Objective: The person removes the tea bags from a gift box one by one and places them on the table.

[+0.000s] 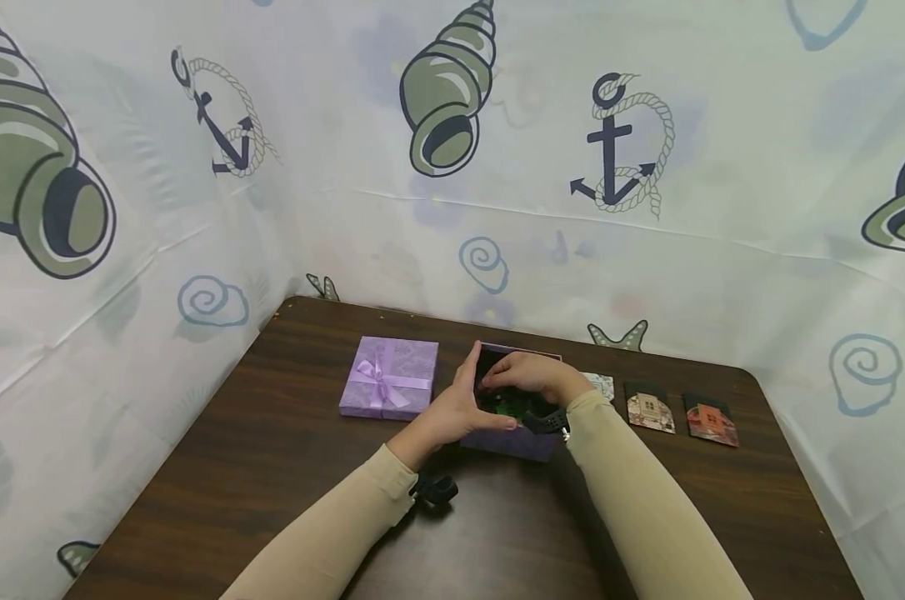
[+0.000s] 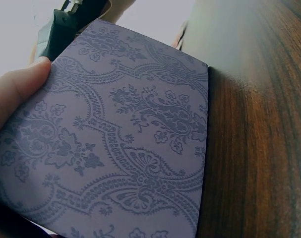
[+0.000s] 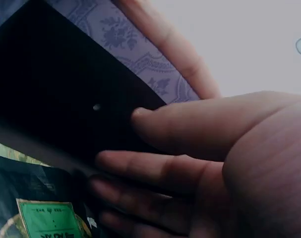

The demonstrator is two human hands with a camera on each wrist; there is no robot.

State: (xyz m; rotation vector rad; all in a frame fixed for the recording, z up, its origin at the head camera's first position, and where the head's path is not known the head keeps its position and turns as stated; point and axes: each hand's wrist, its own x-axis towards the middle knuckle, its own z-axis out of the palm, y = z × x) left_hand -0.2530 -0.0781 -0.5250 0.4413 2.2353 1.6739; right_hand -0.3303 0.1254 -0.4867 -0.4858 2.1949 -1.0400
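A purple patterned box point(image 1: 508, 444) with a dark inside stands on the table. My left hand point(image 1: 456, 412) grips its left end, fingers up at the far corner and thumb across the near rim. The left wrist view shows that thumb point(image 2: 21, 87) against the edge of a purple side. Inside the box is my right hand point(image 1: 535, 371). The right wrist view has its fingers point(image 3: 150, 168) nearly straight and the thumb apart, in front of a black panel point(image 3: 66, 84). Close below the fingertips lies a dark packet with a green label point(image 3: 48, 218).
A flat purple lid point(image 1: 411, 375) with a ribbon bow lies left of the box. To the right are a pale packet point(image 1: 601, 385), a dark packet with a cream label point(image 1: 650, 408) and one with an orange label point(image 1: 711, 419). Patterned cloth point(image 1: 527, 233) hangs behind the table.
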